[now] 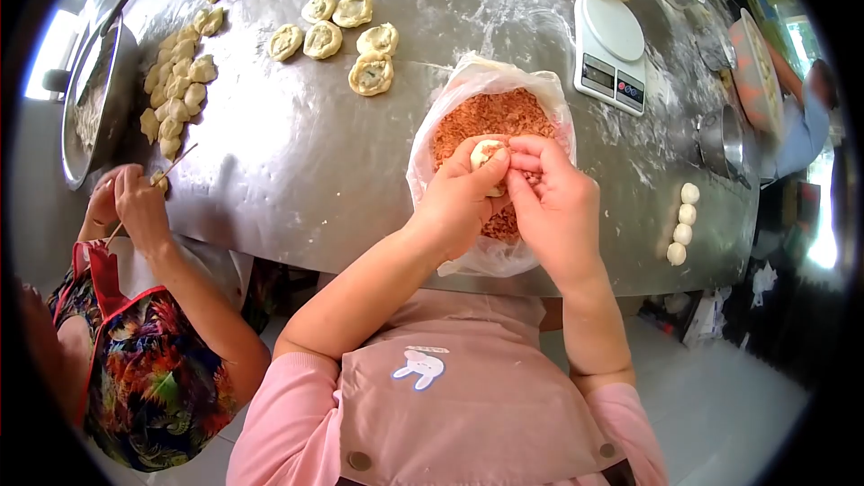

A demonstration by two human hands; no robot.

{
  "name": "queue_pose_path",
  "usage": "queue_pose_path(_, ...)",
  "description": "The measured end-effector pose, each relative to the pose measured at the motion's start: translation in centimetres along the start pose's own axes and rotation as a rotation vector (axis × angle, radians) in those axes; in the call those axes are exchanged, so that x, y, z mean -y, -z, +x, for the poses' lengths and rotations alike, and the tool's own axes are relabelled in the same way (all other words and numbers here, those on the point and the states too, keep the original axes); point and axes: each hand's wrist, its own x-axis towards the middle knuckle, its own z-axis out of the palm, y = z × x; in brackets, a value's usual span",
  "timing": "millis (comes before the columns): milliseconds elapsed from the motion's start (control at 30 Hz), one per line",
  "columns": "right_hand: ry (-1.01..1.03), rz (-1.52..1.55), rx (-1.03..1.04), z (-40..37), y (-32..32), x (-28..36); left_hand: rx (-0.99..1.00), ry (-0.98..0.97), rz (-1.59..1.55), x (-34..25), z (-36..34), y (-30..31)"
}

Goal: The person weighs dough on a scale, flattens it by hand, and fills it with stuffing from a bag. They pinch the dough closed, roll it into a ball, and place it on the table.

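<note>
Above an open plastic bag [421,146] of reddish crumbly filling [493,113], my left hand [457,196] cups a small pale piece of dough [484,152]. Some reddish filling shows at the dough's top. My right hand [556,191] meets it from the other side, thumb and fingers pinched together at the dough's edge. The fingers partly hide the dough, so its full shape cannot be made out. Both hands are close together over the middle of the bag.
A white kitchen scale [610,31] stands beyond the bag. Dough balls [683,233] line the right; flattened dough rounds [321,40] and a dough pile [176,81] lie left. A co-worker's hands [135,202] hold a thin stick near a metal bowl [126,99]. Another person stands far right.
</note>
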Motion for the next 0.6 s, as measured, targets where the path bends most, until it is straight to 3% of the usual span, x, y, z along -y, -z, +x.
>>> queue_pose_path(100,-0.115,0.087,-0.01,0.1,0.3,1.1,-0.072,-0.018,-0.009,-0.5,-0.5,-0.4)
queue_pose_path(200,-0.086,0.296,-0.073,0.2,1.2,-0.6,-0.059,-0.048,-0.096,-1.0,-1.0,-0.2)
queue_pose_path(233,-0.165,0.225,-0.003,0.2,2.0,-1.1,-0.07,-0.036,-0.123,-1.1,-1.0,-0.1)
queue_pose_path(333,0.279,-0.286,0.02,0.2,2.0,-2.1,0.021,0.032,-0.191,-1.8,-1.4,0.0)
queue_pose_path(433,0.468,-0.394,0.064,-0.2,1.0,-1.8,0.124,0.031,-0.214,-2.0,-2.0,-1.1)
queue_pose_path(533,0.515,-0.41,-0.037,-0.1,-0.7,-3.3,0.321,0.049,-0.229,0.1,-0.8,1.8)
queue_pose_path(567,0.534,-0.427,-0.049,0.0,-0.8,-3.1,-0.01,0.086,-0.185,-0.9,-2.1,-1.8)
queue_pose_path(600,0.538,-0.426,-0.058,-0.1,-0.9,-2.8,0.032,0.063,-0.132,-0.7,-2.2,-1.4)
